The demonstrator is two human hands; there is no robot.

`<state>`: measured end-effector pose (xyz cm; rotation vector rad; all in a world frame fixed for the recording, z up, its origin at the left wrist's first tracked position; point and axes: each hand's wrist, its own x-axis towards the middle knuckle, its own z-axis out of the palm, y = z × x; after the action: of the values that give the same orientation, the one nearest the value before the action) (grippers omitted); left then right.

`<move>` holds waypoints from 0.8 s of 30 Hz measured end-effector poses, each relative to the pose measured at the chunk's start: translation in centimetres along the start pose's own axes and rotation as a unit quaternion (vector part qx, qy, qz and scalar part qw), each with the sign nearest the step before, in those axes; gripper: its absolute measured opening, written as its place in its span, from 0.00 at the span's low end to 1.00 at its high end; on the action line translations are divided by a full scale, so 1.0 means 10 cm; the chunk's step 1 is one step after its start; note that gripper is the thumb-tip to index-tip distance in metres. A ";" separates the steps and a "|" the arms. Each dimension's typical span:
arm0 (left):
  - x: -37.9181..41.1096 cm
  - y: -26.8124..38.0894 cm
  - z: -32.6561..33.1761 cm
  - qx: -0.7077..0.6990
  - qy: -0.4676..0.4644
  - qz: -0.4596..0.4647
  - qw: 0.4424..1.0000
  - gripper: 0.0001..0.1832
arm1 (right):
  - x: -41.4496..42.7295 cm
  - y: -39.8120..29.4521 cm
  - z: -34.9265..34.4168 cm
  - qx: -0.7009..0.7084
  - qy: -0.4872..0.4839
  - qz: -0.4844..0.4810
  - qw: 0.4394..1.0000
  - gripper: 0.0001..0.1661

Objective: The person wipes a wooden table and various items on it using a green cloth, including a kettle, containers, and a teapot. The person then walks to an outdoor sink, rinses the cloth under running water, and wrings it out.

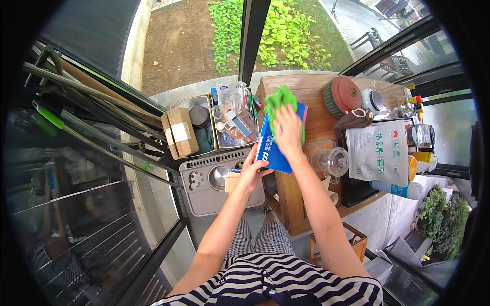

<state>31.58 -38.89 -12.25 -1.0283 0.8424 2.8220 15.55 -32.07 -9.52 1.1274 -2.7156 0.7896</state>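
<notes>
A flat blue box (278,158) with white printing lies tilted between my hands, above the left edge of the wooden cabinet top. My left hand (252,170) grips its lower left corner, thumb on the upper face. With my right hand (288,130) I press a green cloth (281,99) onto the box's face; the cloth hides its upper part. Right of the box, a clear plastic or glass jug (337,161) lies on the wooden surface (316,126).
Two open boxes of odds and ends, one with a cardboard carton (180,133), stand left, beside a grey tray unit (203,202). A red-lidded tin (344,95), a white printed bag (377,153) and a spray bottle (398,189) stand or lie right. Long poles (115,111) lean left.
</notes>
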 end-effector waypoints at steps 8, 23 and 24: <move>-0.07 -0.15 -0.11 -0.018 -0.019 0.011 1.000 0.44 | -0.25 -0.27 -0.06 0.027 -0.071 -0.064 0.995 0.23; -0.21 0.02 -0.12 -0.008 0.060 0.101 0.993 0.51 | -1.20 -0.34 -0.13 0.162 0.055 0.218 0.961 0.26; -0.30 0.14 -0.15 0.010 0.062 0.111 0.992 0.49 | -1.11 -0.36 -0.12 0.175 0.096 0.221 0.955 0.24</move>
<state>34.55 -40.41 -10.75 -1.1884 1.0561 2.9462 25.93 -26.55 -10.07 0.4350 -2.7542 1.4026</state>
